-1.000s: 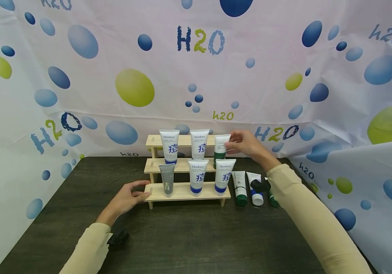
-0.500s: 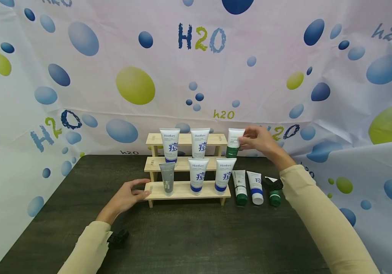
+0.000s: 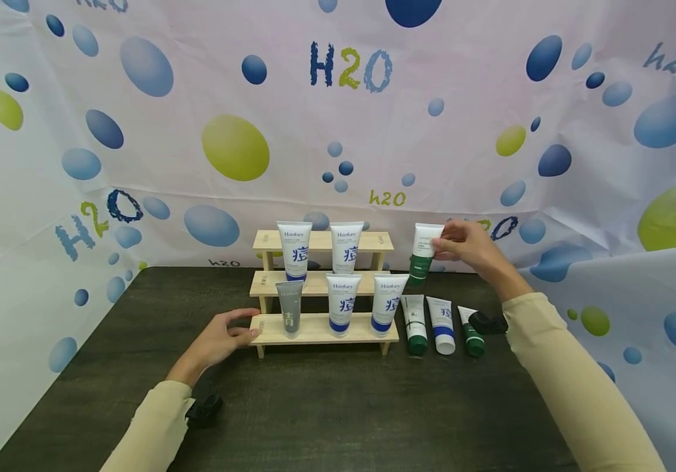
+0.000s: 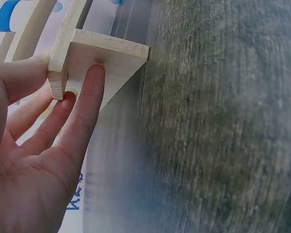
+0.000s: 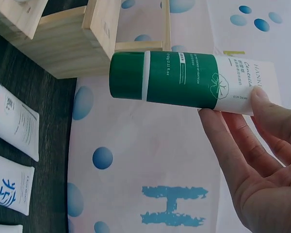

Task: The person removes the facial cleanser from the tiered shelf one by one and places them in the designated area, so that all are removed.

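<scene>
My right hand (image 3: 470, 246) pinches a green-and-white squeeze tube (image 3: 422, 254) by its white crimped end, between thumb and fingers. The tube hangs cap down in the air, right of the wooden tiered stand (image 3: 332, 285); in the right wrist view its green cap (image 5: 126, 75) shows near the stand's edge. At the stand's lower left end, my left hand (image 3: 219, 341) holds the bottom step, thumb on the board and fingers against its end and leg, as the left wrist view shows. On the stand, white-and-blue tubes (image 3: 345, 249) and a grey tube (image 3: 290, 308) stand upright.
Right of the stand, a white tube with a green cap (image 3: 414, 324), a white-and-blue tube (image 3: 442, 326) and a smaller green-and-white tube (image 3: 471, 332) lie on the dark table (image 3: 338, 406). A patterned sheet (image 3: 338, 157) rises behind the table.
My right hand has lifted the green-and-white tube off the middle step's right end and carried it rightward, clear of the stand. The left hand has stayed put.
</scene>
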Demonstrator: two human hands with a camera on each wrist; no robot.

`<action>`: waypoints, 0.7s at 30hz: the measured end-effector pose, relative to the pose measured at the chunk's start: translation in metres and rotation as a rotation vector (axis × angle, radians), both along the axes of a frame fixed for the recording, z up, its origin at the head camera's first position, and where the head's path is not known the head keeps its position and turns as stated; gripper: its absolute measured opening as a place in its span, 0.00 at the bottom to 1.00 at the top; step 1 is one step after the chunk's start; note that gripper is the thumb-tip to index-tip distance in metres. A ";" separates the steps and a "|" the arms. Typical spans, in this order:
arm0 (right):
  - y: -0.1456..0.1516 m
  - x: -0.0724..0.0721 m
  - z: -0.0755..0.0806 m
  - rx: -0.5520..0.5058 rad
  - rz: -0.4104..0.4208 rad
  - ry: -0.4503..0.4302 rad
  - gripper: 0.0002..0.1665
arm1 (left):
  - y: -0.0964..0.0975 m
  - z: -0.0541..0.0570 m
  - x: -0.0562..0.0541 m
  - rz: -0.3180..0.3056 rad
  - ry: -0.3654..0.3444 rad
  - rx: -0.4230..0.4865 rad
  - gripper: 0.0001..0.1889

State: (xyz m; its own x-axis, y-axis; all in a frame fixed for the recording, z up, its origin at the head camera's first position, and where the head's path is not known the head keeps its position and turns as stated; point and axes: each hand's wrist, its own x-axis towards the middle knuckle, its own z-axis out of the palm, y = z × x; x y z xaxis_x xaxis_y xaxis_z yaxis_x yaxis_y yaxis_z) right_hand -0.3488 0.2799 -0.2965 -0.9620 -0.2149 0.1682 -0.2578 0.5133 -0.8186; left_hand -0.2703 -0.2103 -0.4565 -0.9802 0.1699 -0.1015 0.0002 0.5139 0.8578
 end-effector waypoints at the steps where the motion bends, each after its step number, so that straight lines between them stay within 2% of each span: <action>1: 0.001 0.000 -0.001 0.000 0.003 0.004 0.22 | 0.000 0.000 0.000 0.001 -0.001 -0.003 0.31; 21: 0.032 0.010 -0.011 0.052 -0.019 -0.014 0.23 | 0.001 0.001 0.000 0.012 -0.008 -0.016 0.31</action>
State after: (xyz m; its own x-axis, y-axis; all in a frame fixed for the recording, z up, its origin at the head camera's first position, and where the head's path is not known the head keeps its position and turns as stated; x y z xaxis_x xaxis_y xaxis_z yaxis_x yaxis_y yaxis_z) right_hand -0.3389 0.3118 -0.3075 -0.9681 -0.2051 0.1436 -0.2364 0.5599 -0.7941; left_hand -0.2705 -0.2098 -0.4559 -0.9814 0.1561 -0.1116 -0.0126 0.5278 0.8492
